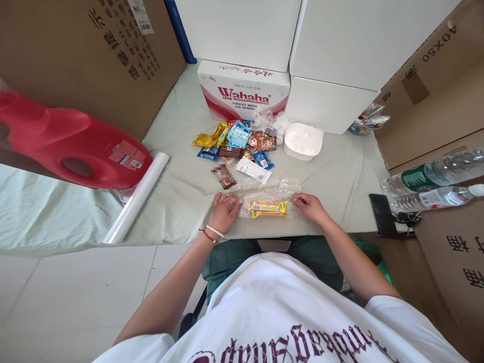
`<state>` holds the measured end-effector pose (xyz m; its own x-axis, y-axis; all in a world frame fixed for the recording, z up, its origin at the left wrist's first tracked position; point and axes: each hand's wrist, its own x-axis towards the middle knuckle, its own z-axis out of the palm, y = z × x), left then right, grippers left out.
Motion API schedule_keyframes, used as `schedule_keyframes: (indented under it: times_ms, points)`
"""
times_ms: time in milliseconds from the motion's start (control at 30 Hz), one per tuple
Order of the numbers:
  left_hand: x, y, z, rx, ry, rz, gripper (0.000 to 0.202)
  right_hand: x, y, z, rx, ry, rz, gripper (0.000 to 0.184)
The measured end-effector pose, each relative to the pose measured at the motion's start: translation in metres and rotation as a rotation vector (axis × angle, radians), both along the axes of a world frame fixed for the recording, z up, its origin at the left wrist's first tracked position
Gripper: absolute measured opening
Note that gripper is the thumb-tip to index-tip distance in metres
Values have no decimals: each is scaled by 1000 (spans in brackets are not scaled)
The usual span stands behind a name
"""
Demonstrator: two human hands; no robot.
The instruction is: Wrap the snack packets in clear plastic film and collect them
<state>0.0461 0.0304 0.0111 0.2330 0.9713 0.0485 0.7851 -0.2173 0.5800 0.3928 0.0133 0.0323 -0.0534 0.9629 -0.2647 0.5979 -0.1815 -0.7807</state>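
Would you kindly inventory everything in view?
Snack bars: apparently two, yellow, between hands
Plastic film: one, clear, by bars
Snack packets: many, multicoloured, centre
Crumpled plastic: some, clear, back
Bowl: one, white, centre right
Wahaha carton: one, white-red, back
Film roll: one, white, left
Jug: one, red, left
Bottles: two, clear, right
Phone: one, black, right
Keys, apparently: some, dark, right
Packet cluster: one, multicoloured, back right
Cardboard boxes: several, brown, both sides
Cabinet panels: three, white, back
Pole: one, blue, back
Tablecloth: one, pale green, centre
Bag: one, green, below
Tiles: several, pale, floor
Bracelets: two, white and red, left wrist
T-shirt: one, white, bottom
Trousers: one pair, green, bottom
Left hand, right hand: one each, bare, touching film
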Motion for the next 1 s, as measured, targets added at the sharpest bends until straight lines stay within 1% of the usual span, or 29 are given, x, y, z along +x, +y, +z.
schedule_keyframes:
  times_ms: [100, 167, 200, 267, 333, 433, 467, 500, 533, 600, 633, 667, 700, 800, 867, 900, 1000]
  points:
    - [9, 6, -3, 10, 89, 129, 31, 7, 2, 9, 19, -243, 64, 28]
    - [16, 6, -6, 47, 111, 195, 29, 5, 8, 21, 109, -439, 89, 28]
    - [19, 5, -7, 62, 115, 217, 34, 1, 14, 27, 169, -511, 93, 30]
    - [24, 3, -9, 66, 125, 241, 44, -15, 28, 40, 268, -580, 130, 36]
    - [27, 1, -9, 58, 136, 254, 48, -38, 44, 47, 307, -588, 227, 41]
    - [30, 0, -8, 56, 132, 263, 46, -77, 68, 47, 251, -626, 374, 61]
    - [30, 0, -7, 57, 125, 265, 45, -88, 75, 45, 210, -651, 398, 67]
    - [30, 0, -7, 56, 117, 268, 43, -96, 80, 44, 164, -675, 411, 68]
    - [30, 0, -7, 54, 108, 271, 40, -103, 84, 43, 120, -693, 416, 63]
    - [30, -1, -7, 46, 92, 279, 30, -109, 88, 44, 52, -691, 427, 40]
    - [31, -1, -7, 43, 84, 280, 24, -110, 87, 47, 40, -667, 442, 31]
    - [31, -1, -7, 41, 77, 280, 19, -109, 84, 50, 51, -632, 470, 28]
    - [32, -1, -7, 41, 72, 276, 16, -108, 79, 55, 84, -593, 518, 29]
    - [33, -1, -6, 42, 65, 264, 11, -103, 53, 69, 215, -530, 757, 33]
    - [33, -1, -5, 44, 55, 265, 8, -100, 32, 73, 241, -559, 889, 32]
    - [33, 0, -6, 48, 40, 271, 7, -98, 22, 73, 233, -582, 911, 32]
    - [26, 1, -7, 71, -52, 275, 4, -91, 2, 67, 219, -623, 871, 33]
